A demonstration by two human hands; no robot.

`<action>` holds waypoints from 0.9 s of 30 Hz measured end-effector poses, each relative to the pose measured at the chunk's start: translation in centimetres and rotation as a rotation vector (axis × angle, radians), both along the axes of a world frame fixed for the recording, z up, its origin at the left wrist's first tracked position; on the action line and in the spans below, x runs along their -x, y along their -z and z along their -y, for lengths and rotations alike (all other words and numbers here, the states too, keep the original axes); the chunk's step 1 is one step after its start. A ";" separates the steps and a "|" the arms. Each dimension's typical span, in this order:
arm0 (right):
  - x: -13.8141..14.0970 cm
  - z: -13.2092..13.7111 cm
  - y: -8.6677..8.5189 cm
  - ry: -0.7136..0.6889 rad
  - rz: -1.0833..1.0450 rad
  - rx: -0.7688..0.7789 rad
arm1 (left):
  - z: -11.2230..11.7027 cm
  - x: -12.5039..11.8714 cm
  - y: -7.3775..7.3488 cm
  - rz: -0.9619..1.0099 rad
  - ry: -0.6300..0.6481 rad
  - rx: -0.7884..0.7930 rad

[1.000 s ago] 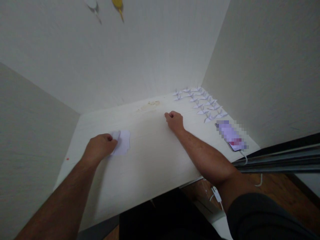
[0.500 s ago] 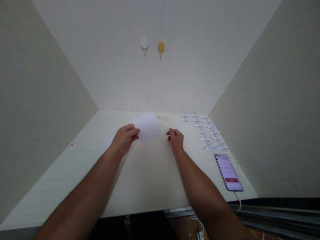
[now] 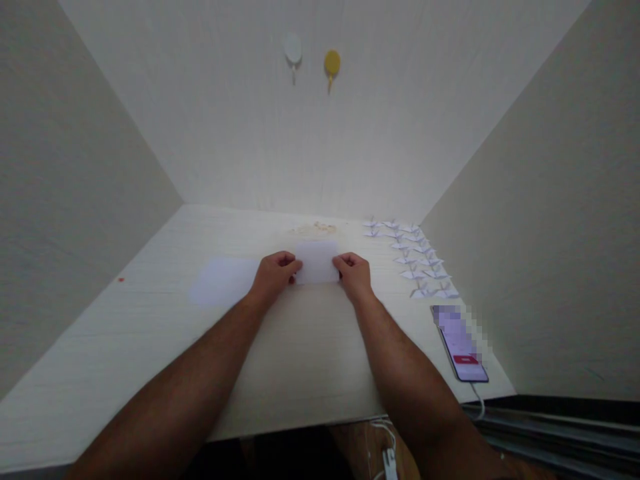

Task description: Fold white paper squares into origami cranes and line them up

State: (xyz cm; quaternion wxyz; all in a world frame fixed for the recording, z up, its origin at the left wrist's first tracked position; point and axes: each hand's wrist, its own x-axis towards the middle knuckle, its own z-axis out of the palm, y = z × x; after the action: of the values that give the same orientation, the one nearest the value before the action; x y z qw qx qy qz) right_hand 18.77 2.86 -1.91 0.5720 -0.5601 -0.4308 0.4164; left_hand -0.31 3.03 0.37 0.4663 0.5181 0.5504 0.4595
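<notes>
A small white sheet of paper (image 3: 317, 262) is held between my two hands over the middle of the pale table. My left hand (image 3: 275, 272) pinches its left edge between thumb and fingers. At the opposite edge, my right hand (image 3: 354, 272) grips it the same way. More white paper (image 3: 223, 280) lies flat on the table to the left, partly covered by my left hand and forearm. Several folded paper cranes (image 3: 423, 257) stand in rows at the back right.
A phone (image 3: 460, 343) with a lit screen lies at the right edge, its white cable (image 3: 479, 400) hanging over the front. Walls enclose the table on three sides. A white hook (image 3: 293, 50) and a yellow hook (image 3: 332, 63) are on the back wall. Worn marks (image 3: 320, 228) show behind the sheet.
My right hand has moved from beside the sheet onto its right edge. The sheet has levelled out and come squarely between both hands. The view has tilted slightly downward.
</notes>
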 end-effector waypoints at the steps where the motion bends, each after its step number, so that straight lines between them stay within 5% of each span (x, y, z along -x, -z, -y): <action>1: 0.0 0.0 0.0 -0.005 -0.001 0.002 | 0.0 0.0 0.1 0.002 -0.003 0.000; 27: -0.6 0.2 0.2 -0.060 -0.055 -0.045 | -0.5 0.2 1.3 0.163 0.016 -0.041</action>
State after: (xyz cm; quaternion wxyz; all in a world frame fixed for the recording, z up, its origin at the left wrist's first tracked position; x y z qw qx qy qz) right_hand 19.36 2.65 -2.16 0.5835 -0.5223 -0.4407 0.4387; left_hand -0.49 3.58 -0.90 0.5025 0.4926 0.4971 0.5076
